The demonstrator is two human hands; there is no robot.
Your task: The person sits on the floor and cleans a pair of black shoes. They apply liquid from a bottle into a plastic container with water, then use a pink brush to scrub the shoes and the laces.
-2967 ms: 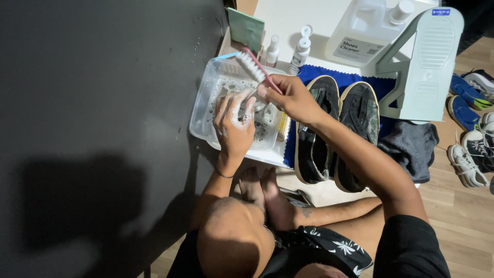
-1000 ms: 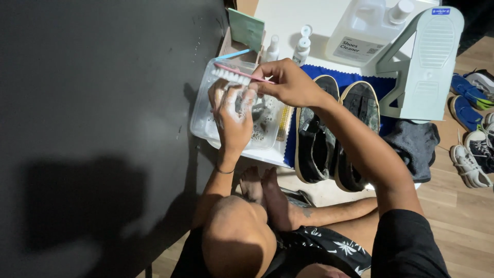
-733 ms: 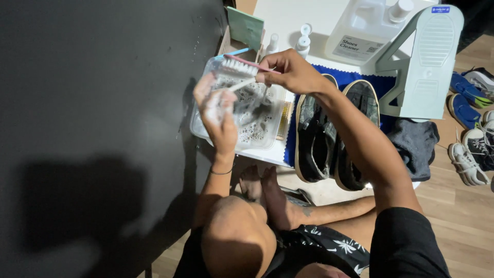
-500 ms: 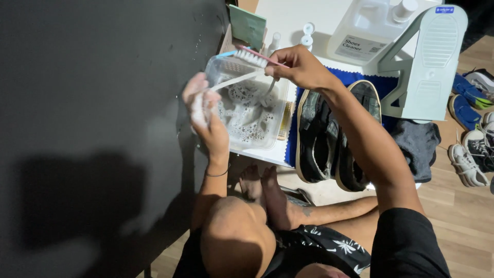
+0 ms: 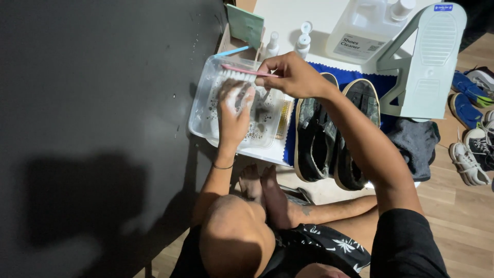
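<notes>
My right hand [image 5: 290, 77] grips a pink-handled brush [image 5: 242, 72] with white bristles, held level over a clear plastic tub [image 5: 202, 105] of foamy, dirty water. My left hand [image 5: 234, 113] is spread over the tub just below the bristles, fingers up against them. Whether it holds anything is unclear. A pair of dark slip-on shoes [image 5: 332, 134] lies on a blue cloth [image 5: 355, 77] to the right of the tub.
A black wall [image 5: 92, 128] fills the left. Behind the tub stand small spray bottles [image 5: 303, 41], a large cleaner jug [image 5: 365, 28], a green card [image 5: 246, 24] and a grey shoe stand [image 5: 427, 62]. Sneakers [image 5: 473, 149] lie on the wood floor at right.
Both hands rose from the tub and came back down. The brush now lies level over the tub's far side, and my left hand has returned to the middle, under the bristles.
</notes>
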